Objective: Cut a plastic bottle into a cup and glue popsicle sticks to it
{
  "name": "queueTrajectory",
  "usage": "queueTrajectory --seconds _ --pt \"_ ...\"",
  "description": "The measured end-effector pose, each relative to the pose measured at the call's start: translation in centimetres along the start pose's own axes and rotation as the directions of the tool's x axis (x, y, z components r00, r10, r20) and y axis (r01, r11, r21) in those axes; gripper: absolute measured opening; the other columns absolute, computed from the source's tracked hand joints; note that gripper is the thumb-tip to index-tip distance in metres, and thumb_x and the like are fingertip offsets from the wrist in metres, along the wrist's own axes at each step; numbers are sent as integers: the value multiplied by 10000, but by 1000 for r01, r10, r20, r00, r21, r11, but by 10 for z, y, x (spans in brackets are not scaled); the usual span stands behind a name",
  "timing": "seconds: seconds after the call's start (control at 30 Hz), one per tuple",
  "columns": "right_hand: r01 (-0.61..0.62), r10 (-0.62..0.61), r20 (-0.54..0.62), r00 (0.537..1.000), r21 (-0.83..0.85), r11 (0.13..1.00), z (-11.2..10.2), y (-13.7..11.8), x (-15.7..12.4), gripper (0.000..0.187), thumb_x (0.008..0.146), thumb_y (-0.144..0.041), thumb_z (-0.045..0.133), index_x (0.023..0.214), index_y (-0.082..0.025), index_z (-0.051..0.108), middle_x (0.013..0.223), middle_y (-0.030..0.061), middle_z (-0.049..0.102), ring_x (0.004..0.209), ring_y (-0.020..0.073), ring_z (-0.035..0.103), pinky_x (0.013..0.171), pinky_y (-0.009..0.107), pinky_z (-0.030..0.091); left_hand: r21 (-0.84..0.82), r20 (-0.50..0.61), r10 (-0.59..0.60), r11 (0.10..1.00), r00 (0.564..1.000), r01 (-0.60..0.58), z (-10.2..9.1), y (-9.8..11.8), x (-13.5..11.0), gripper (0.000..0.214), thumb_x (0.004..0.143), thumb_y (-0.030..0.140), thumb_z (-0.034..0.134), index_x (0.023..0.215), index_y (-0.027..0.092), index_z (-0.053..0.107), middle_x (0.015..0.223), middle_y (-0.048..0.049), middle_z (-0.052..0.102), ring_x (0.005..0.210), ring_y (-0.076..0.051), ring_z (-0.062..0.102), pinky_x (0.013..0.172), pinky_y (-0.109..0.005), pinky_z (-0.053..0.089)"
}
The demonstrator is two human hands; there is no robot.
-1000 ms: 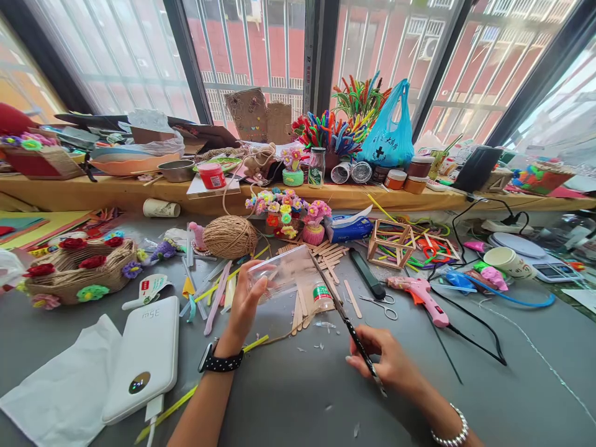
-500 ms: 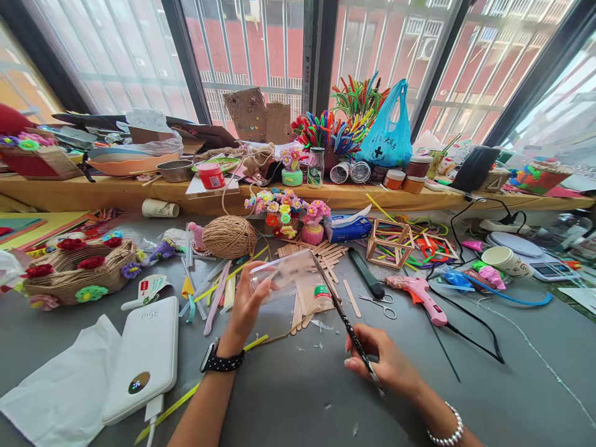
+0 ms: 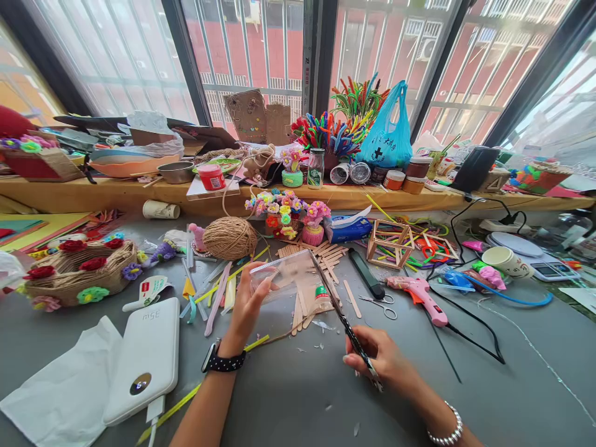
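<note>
My left hand (image 3: 246,308) grips the left edge of a clear plastic piece (image 3: 285,274), holding it tilted above the grey table (image 3: 298,397). My right hand (image 3: 385,361) is closed round the handles of dark speckled scissors (image 3: 342,320); their blades run up along the right edge of the plastic. Small clear offcuts (image 3: 321,325) lie on the table below. Wooden craft sticks (image 3: 321,273) are spread behind and beneath the plastic.
A ball of twine (image 3: 230,237), a woven basket with flowers (image 3: 77,271), a white power bank (image 3: 144,357) on white paper and a pink glue gun (image 3: 419,295) with its cable surround the hands. A second pair of scissors (image 3: 379,306) lies right. The wooden shelf (image 3: 298,195) behind is crowded.
The plastic piece has dropped slightly and tilted; the scissors and my right hand have shifted a little along its right edge. Nothing else moved.
</note>
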State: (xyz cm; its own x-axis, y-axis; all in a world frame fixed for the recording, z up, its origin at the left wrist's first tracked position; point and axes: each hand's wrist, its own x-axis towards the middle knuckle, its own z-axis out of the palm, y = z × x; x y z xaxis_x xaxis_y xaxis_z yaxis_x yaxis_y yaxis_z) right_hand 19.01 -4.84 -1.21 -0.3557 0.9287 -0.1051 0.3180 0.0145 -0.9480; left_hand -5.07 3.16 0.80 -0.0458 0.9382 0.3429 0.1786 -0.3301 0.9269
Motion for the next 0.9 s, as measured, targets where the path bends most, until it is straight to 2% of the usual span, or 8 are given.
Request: queueTrajectory --seconds 0.2,0.6,0.8,0.9 --pt "-11 11 -7 1000 38 999 -1 -1 1 416 612 -541 601 694 -155 470 584 -30 445 524 80 383 475 208 296 10 87 -23 1000 996 22 4 1 -3 331 747 419 469 1003 218 408 993 -35 546 667 -142 576 730 -338 427" --pt "-9 17 -74 997 105 994 7 -3 4 381 620 -505 622 649 -160 462 550 -43 417 504 79 386 466 210 292 -20 12 -14 1000 1000 14 6 -3 -2 358 747 436 467 1020 209 414 984 -45 549 669 -160 582 665 -323 423" --pt "-16 25 -78 997 122 992 5 -6 4 386 605 -510 633 645 -160 473 544 -47 420 512 78 382 473 204 302 -37 -38 -9 999 999 7 10 2 -4 345 742 435 469 999 210 425 979 -42 544 651 -155 571 679 -332 415" --pt "-36 41 -31 999 164 986 6 -6 3 408 589 -525 636 668 -160 472 562 -42 437 510 80 404 478 205 320 -34 -23 -1 999 1000 0 9 3 -4 336 745 427 464 995 207 425 987 -49 556 638 -152 570 650 -320 408"
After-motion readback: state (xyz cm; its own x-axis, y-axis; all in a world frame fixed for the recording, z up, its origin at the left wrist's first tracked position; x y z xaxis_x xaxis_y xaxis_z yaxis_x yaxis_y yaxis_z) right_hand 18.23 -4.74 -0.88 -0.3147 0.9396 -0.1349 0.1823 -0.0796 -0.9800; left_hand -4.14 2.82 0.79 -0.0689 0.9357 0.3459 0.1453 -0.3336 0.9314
